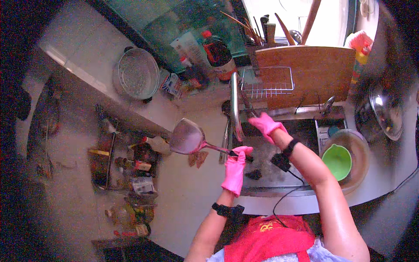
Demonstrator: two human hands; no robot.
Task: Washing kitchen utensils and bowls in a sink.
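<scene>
My left hand [235,170], in a pink rubber glove, grips the dark handle of a metal wok spatula [187,137]. The broad blade points left, over the counter beside the sink [266,183]. My right hand [266,127], also gloved in pink, is over the far part of the basin. Its fingers are at a dark, slender part [247,104] just right of the chrome faucet spout [234,101]; blur hides whether they grip it. A small dark item [253,174] lies in the basin.
Right of the sink, a green bowl [336,162] sits in a larger basin [361,163]. A wooden cutting board [314,72] and wire rack [266,88] stand behind. Bottles [221,55] and a lidded pan [137,73] stand back left. A black cable [281,199] hangs near my right arm.
</scene>
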